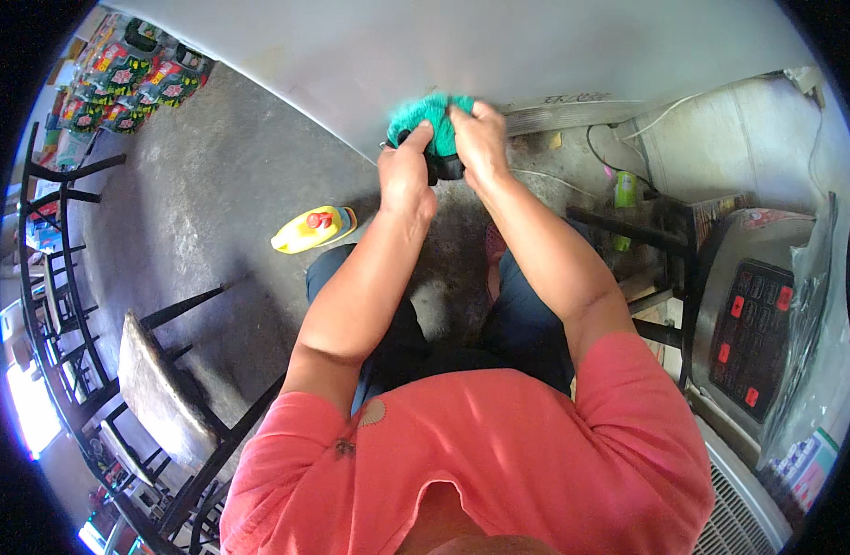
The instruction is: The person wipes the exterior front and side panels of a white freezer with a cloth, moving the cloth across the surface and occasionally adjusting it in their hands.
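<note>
Both hands meet in front of me on a fluffy teal cloth. My left hand grips its left side, thumb on top, along with a small black object. Black parts of that object show below the cloth and beside my left thumb, but I cannot tell what it is. With thumb and fingers my right hand pinches the cloth's right side. Just beyond the hands stands a large white appliance panel with a grille along its lower edge.
A yellow bottle with a red cap is on the concrete floor. Black-framed chairs are at left, wrapped packs at upper left. To the right are a green container, cables and an appliance with a button panel.
</note>
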